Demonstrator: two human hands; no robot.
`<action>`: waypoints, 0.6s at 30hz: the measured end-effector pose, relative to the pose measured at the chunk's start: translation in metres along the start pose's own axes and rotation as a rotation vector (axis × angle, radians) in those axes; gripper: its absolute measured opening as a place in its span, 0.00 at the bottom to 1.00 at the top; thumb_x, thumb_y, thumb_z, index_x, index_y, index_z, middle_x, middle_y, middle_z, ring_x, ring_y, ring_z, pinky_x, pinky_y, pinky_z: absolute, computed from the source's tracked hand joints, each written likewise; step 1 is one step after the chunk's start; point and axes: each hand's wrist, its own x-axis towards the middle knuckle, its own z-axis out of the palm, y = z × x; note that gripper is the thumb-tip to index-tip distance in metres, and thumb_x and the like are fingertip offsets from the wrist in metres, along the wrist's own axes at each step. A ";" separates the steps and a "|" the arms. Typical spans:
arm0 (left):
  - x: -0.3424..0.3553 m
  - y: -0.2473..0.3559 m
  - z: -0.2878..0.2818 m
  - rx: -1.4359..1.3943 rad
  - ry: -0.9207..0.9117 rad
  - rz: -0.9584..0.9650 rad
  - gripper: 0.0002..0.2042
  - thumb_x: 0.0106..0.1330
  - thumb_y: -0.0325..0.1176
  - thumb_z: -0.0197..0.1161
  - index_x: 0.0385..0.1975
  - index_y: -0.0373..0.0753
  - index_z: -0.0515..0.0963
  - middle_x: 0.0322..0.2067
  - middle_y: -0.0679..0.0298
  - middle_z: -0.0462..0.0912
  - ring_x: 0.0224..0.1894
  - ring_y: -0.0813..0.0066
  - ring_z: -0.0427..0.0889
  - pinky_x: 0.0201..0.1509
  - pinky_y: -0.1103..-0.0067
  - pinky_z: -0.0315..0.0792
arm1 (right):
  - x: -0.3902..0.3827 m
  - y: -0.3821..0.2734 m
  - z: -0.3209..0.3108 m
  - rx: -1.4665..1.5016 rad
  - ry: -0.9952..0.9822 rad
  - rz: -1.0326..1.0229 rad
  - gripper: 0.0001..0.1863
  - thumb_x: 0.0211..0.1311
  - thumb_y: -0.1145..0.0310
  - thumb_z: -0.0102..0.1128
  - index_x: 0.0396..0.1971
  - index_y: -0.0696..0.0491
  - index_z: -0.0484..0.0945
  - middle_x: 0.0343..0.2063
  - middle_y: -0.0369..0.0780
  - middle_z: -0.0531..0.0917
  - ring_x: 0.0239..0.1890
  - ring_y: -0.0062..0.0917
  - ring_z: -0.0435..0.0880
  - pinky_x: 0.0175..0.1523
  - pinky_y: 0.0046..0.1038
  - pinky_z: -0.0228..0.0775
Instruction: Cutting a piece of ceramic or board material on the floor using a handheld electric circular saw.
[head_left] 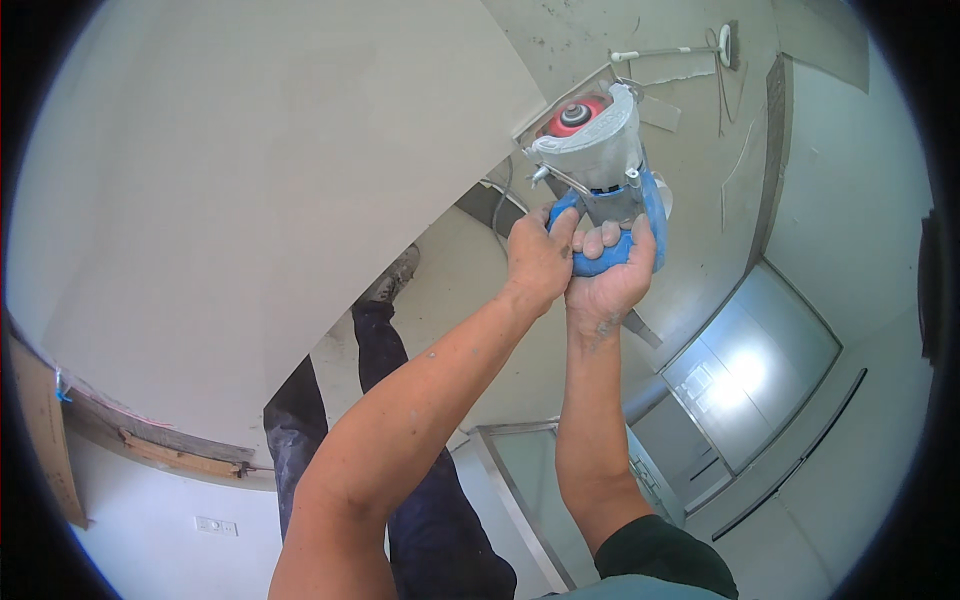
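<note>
A blue handheld power cutter (610,160) with a pale dusty guard and a red disc is held out in front of me, at the edge of a large grey-white panel (300,150). Its front plate meets the panel's right corner; whether the disc touches the panel I cannot tell. My right hand (612,280) is wrapped around the blue handle, fingers curled over it. Pressed beside it, my left hand (540,255) grips the left part of the blue body. Grey dust coats both hands. The cutter's far side is hidden.
The panel fills the left side. Below its edge show my dark trousers and a shoe (393,275). A cable (500,210) hangs behind the cutter. At the upper right a white-handled brush (726,46) lies by scraps. Framed glass (755,365) stands at the right, a wall socket (216,525) lower left.
</note>
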 end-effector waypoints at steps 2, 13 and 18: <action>-0.001 0.001 0.000 -0.017 0.003 0.001 0.15 0.68 0.36 0.57 0.38 0.25 0.77 0.29 0.62 0.79 0.32 0.80 0.70 0.37 0.77 0.70 | -0.001 -0.001 0.001 -0.002 -0.003 -0.001 0.08 0.67 0.62 0.52 0.33 0.51 0.69 0.19 0.33 0.68 0.18 0.22 0.68 0.29 0.29 0.66; 0.002 -0.004 0.001 0.045 0.023 0.064 0.19 0.67 0.37 0.56 0.46 0.24 0.77 0.32 0.44 0.83 0.35 0.59 0.82 0.42 0.69 0.73 | -0.001 0.000 0.002 0.012 0.017 0.000 0.10 0.67 0.63 0.52 0.29 0.51 0.67 0.19 0.34 0.69 0.18 0.22 0.68 0.29 0.29 0.65; 0.002 -0.001 0.000 0.065 0.013 0.063 0.19 0.67 0.37 0.56 0.47 0.25 0.77 0.32 0.44 0.83 0.35 0.57 0.83 0.42 0.69 0.73 | 0.001 0.001 -0.002 -0.041 -0.008 -0.011 0.10 0.69 0.58 0.50 0.33 0.48 0.66 0.19 0.32 0.68 0.19 0.20 0.67 0.29 0.28 0.66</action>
